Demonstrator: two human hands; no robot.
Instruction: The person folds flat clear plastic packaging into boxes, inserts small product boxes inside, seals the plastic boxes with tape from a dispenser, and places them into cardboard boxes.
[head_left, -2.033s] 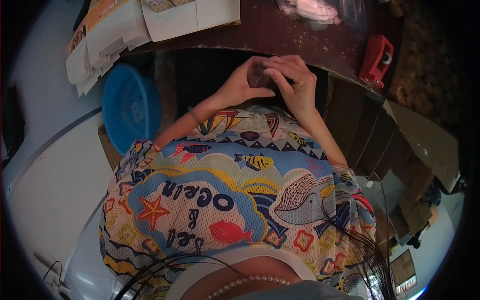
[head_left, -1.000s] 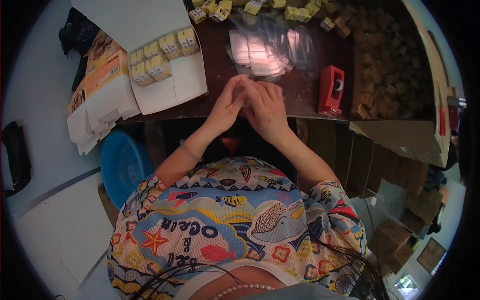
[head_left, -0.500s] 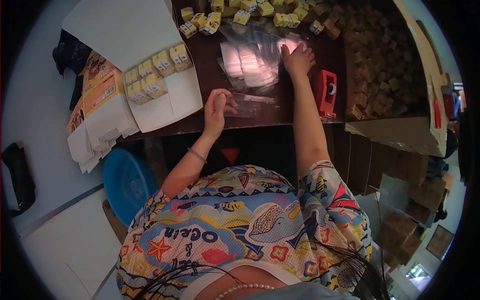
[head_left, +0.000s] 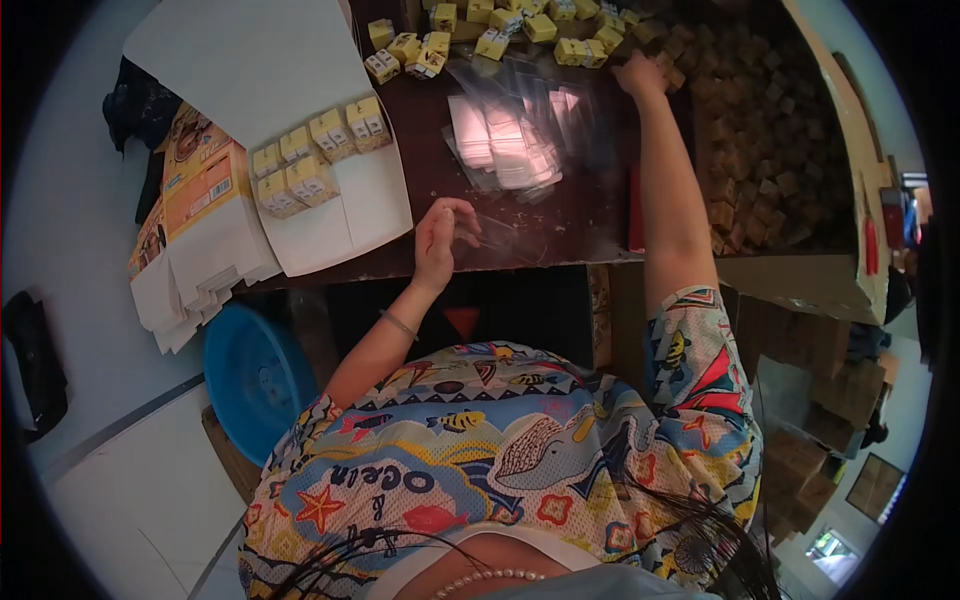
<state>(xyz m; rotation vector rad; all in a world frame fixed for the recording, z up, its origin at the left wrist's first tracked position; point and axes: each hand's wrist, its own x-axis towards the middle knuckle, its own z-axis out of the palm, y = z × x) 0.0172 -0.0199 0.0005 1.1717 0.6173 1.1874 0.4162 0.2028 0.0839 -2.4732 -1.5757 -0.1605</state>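
My left hand [head_left: 441, 240] is closed at the table's front edge, its thumb and fingers pinching a clear plastic bag [head_left: 508, 238] that trails to the right, hard to see against the dark wood. At the far right of the table, my right hand [head_left: 643, 76] reaches in among small brown blocks [head_left: 674, 76], close to the yellow printed boxes [head_left: 582, 52]. Its fingertips are partly hidden, so whether it grips a block I cannot make out. Between the hands lies a fanned pile of clear bags [head_left: 505, 145] with pinkish-white areas.
A white carton [head_left: 360, 215] on the left bears several small yellow boxes [head_left: 312, 180]. Beside it are stacked orange-and-white cartons [head_left: 207, 190]. A large cardboard box [head_left: 800, 285] of brown blocks stands right. My right forearm mostly covers a red tape dispenser [head_left: 635, 210]. A blue basin [head_left: 255, 380] is below.
My right hand has left the bag pile and moved up and right to the brown blocks. My left hand keeps the clear bag, nearly in place. My right forearm now covers most of the tape dispenser.
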